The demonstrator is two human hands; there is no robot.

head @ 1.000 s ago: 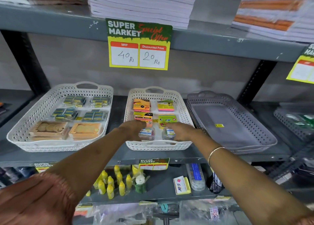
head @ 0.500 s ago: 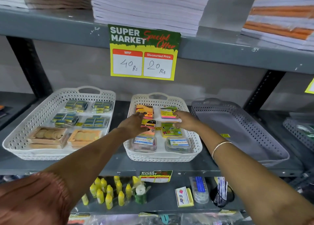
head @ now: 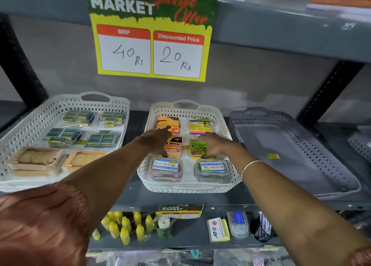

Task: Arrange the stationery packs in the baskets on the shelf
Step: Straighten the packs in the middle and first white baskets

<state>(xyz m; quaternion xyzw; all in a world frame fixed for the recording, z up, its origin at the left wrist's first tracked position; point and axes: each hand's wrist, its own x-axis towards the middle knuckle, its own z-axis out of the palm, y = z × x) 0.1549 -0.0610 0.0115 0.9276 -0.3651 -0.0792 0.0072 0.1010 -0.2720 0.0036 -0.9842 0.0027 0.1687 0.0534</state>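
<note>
A white basket [head: 188, 187] stands mid-shelf with stationery packs in two columns. At its back lie an orange sticky-note pack [head: 170, 123] and a yellow-pink pack [head: 199, 125]. My left hand [head: 156, 140] lies palm down over the pink-orange middle pack [head: 173, 148], thumb at the pack's near edge. My right hand [head: 215, 145] covers the green-yellow middle pack [head: 197, 149] the same way. Two clear lidded boxes [head: 165, 168] [head: 212, 170] sit at the front, apart from both hands.
A larger white basket [head: 30, 123] on the left holds several staple packs and wooden items. A grey basket [head: 297, 155] on the right holds only a small yellow sticker. A price sign [head: 152, 35] hangs above. Yellow bottles [head: 124, 227] stand on the lower shelf.
Both hands pulled back from the rear packs onto the middle packs. The camera moved closer to the shelf. The two clear boxes, covered a second ago, lie uncovered.
</note>
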